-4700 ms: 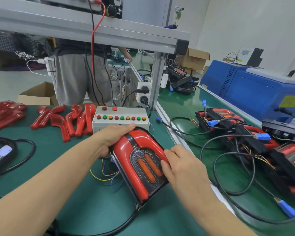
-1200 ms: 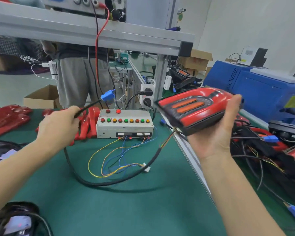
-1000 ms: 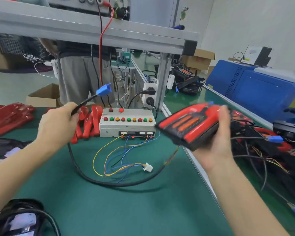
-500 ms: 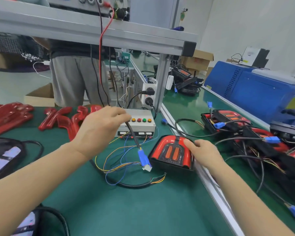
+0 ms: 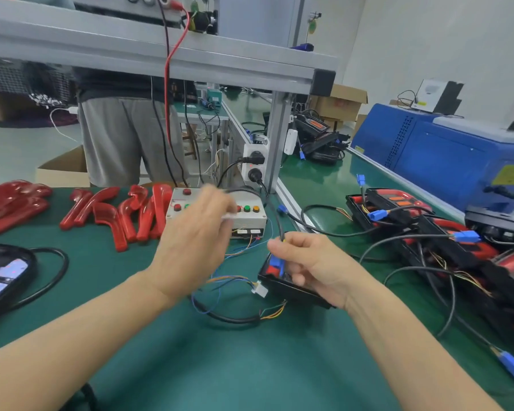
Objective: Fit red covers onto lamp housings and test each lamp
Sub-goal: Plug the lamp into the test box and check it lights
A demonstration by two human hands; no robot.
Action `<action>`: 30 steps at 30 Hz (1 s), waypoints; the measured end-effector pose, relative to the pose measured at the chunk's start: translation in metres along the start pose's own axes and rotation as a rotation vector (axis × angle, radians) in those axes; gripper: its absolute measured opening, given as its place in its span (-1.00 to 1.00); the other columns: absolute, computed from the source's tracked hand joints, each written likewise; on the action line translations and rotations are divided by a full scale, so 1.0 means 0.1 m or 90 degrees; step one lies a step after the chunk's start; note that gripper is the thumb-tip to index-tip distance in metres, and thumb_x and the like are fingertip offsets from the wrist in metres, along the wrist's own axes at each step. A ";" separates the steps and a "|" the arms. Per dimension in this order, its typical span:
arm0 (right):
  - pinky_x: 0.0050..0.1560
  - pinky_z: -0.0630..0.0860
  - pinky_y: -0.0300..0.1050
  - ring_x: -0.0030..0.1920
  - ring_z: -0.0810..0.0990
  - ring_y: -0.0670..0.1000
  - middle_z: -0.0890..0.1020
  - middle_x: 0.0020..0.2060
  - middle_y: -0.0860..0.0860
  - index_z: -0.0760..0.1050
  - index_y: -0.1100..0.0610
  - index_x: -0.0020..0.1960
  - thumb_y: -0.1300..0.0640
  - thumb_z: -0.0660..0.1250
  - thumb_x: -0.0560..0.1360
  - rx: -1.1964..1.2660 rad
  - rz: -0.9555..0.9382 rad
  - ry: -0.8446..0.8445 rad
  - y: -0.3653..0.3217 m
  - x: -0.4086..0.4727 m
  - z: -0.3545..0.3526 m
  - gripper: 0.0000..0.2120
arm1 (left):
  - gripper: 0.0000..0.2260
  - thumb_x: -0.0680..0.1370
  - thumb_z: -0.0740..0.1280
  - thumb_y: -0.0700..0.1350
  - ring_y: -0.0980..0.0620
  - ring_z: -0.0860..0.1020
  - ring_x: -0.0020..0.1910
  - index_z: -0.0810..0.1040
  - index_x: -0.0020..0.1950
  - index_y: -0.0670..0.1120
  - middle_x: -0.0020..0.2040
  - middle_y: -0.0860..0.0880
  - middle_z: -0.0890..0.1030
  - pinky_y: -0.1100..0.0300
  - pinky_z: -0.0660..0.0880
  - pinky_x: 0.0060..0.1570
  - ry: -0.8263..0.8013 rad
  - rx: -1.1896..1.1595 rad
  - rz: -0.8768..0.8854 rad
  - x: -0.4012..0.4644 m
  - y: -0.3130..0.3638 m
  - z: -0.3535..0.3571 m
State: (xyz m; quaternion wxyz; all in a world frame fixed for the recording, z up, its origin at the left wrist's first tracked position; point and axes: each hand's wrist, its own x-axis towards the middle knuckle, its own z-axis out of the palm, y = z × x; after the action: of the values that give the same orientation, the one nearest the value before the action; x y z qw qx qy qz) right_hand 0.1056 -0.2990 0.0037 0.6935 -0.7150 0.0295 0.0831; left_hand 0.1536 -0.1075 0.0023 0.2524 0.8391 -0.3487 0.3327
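Lying near the green bench's (image 5: 250,366) far left edge are loose red covers (image 5: 122,215). The left hand (image 5: 196,241), blurred, hovers before the button box (image 5: 247,221); its grip cannot be told. The right hand (image 5: 312,268) pinches a cable's blue plug (image 5: 276,264) over the lamp (image 5: 291,287) near the bench's right edge.

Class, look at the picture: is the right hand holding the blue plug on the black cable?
Yes, the right hand pinches the blue plug at the end of the black cable, just above the lamp.
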 end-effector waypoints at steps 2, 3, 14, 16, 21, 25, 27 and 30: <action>-0.56 0.34 -0.34 -0.59 0.32 -0.13 0.39 -0.47 0.02 0.50 0.09 -0.32 0.17 0.46 0.43 -0.003 0.014 0.062 0.04 0.05 -0.02 -0.80 | -0.87 0.53 0.23 -0.21 -0.11 0.53 -0.04 0.52 0.03 -0.11 -0.04 -0.04 0.54 0.01 0.49 -0.12 -0.192 0.037 -0.028 -0.13 0.03 0.15; -0.55 0.38 -0.34 -0.58 0.35 -0.14 0.41 -0.43 0.03 0.52 0.11 -0.26 0.20 0.45 0.45 -0.001 0.020 0.072 0.07 0.08 0.00 -0.84 | -0.82 0.56 0.21 -0.15 -0.05 0.49 0.10 0.50 0.12 -0.06 0.04 0.00 0.52 0.05 0.45 0.01 -0.299 0.066 -0.051 -0.19 0.03 0.25; -0.44 0.57 -0.27 -0.46 0.57 -0.10 0.52 -0.42 0.02 0.56 0.21 -0.09 0.27 0.32 0.54 0.110 0.077 -0.038 0.04 0.09 -0.04 -0.94 | -0.84 0.54 0.30 -0.04 0.06 0.49 -0.27 0.61 -0.16 -0.07 -0.32 0.04 0.52 0.19 0.39 -0.24 -0.399 -0.123 -0.310 -0.25 -0.06 0.59; -0.57 0.44 -0.33 -0.51 0.51 -0.12 0.49 -0.48 -0.02 0.53 0.18 -0.20 0.22 0.35 0.53 0.067 0.044 0.010 0.05 0.08 -0.04 -0.87 | -0.85 0.52 0.34 -0.13 0.14 0.38 -0.42 0.61 -0.24 -0.09 -0.43 0.08 0.47 0.30 0.32 -0.37 -0.296 -0.349 -0.490 -0.26 -0.16 0.50; -0.59 0.30 -0.34 -0.54 0.41 -0.14 0.53 -0.44 -0.01 0.49 0.16 -0.26 0.19 0.36 0.54 0.080 -0.008 0.145 0.13 0.14 0.12 -0.80 | -0.87 0.54 0.32 -0.24 0.05 0.45 -0.35 0.63 -0.17 -0.13 -0.33 -0.03 0.58 0.23 0.31 -0.27 -0.138 -0.675 -0.689 -0.31 -0.22 0.38; -0.54 0.41 -0.34 -0.53 0.50 -0.16 0.59 -0.48 -0.04 0.55 0.21 -0.18 0.18 0.37 0.54 0.130 -0.022 0.194 0.19 0.20 0.35 -0.85 | -0.89 0.50 0.36 -0.25 0.07 0.45 -0.37 0.66 -0.18 -0.15 -0.40 -0.02 0.58 0.23 0.31 -0.26 -0.089 -0.697 -0.714 -0.36 -0.16 0.35; -0.51 0.45 -0.33 -0.51 0.53 -0.16 0.60 -0.50 -0.06 0.56 0.22 -0.16 0.18 0.37 0.54 0.140 -0.032 0.210 0.19 0.23 0.41 -0.86 | -0.90 0.49 0.37 -0.26 0.06 0.43 -0.37 0.67 -0.19 -0.17 -0.41 -0.04 0.55 0.22 0.31 -0.24 -0.085 -0.689 -0.701 -0.36 -0.16 0.32; -0.49 0.48 -0.32 -0.50 0.55 -0.16 0.60 -0.50 -0.06 0.56 0.21 -0.18 0.18 0.38 0.54 0.138 -0.046 0.218 0.20 0.24 0.44 -0.86 | -0.90 0.47 0.40 -0.25 0.10 0.36 -0.42 0.68 -0.23 -0.21 -0.47 0.00 0.47 0.29 0.30 -0.32 -0.088 -0.632 -0.652 -0.35 -0.19 0.28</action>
State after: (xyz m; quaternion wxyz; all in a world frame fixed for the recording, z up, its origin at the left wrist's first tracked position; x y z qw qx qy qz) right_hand 0.1226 -0.2542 -0.0208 0.7540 -0.6402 0.1304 -0.0681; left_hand 0.1594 -0.0993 -0.0453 0.7058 0.7030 -0.0363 -0.0795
